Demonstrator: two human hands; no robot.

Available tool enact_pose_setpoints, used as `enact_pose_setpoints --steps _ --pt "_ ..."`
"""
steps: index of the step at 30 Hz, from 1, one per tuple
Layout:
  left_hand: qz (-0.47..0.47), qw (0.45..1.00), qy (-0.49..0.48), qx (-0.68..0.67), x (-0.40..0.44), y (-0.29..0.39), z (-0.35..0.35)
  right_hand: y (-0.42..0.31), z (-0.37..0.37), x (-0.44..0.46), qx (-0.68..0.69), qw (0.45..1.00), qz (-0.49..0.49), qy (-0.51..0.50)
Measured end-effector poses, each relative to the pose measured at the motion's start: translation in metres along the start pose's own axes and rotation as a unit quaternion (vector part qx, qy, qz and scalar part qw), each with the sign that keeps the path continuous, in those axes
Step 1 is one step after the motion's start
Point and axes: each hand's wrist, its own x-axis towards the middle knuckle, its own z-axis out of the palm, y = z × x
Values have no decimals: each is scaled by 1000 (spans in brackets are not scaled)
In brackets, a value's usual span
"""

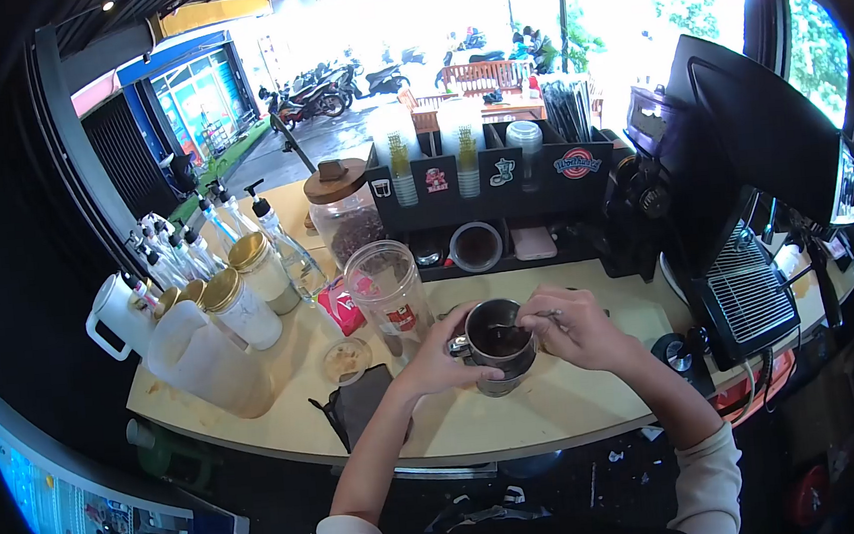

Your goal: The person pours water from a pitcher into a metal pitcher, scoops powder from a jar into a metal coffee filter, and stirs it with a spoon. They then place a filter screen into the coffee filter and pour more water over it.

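A steel pitcher (504,366) with dark liquid (498,337) inside stands near the front of the counter. My left hand (443,363) wraps around its left side by the handle, steadying it. Above its right rim, my right hand (580,327) pinches the handle of a thin metal utensil, likely a spoon (548,314), whose lower end dips into the pitcher. Just left of the pitcher is a tall clear plastic cup (389,290) with a red print. A round clear lid or shallow dish (345,360) and a dark folded cloth (363,405) lie beside my left forearm.
Gold-lidded jars (243,310), pump bottles (288,243) and a cloudy plastic jug (204,370) crowd the left. Behind stand a wooden-lidded jar (346,213) and a black organizer (491,194) with stacked cups. A black monitor (767,120) and a drip grate (750,287) occupy the right.
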Motion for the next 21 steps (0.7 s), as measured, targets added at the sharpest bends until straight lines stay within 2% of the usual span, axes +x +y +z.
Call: enact_pose_setpoints --steps 3,5,6,8,10,12,14,18,20,21 --pt "-23 998 -57 11 9 6 -9 7 2 3 -14 1000 0 -1" --pt "53 994 -62 77 15 13 -11 10 2 1 -33 999 -15 13" --pt "55 993 -62 79 13 16 -11 8 1 -1 -8 1000 4 11" --pt "29 992 8 122 4 24 -9 6 -2 0 17 1000 21 10" --pt "9 988 35 147 0 38 0 5 -2 1 -42 999 19 9" --pt "-10 984 60 170 -1 50 12 6 4 1 -9 1000 5 12" --pt "-29 947 86 309 2 58 22 6 4 3 23 1000 -14 12" --pt "-61 956 83 275 9 51 20 12 4 3 1 1000 -7 9" --pt "-15 978 15 209 13 40 6 13 4 1 9 1000 -21 19" --pt "-15 978 15 208 16 41 3 9 2 0 18 1000 -12 14"
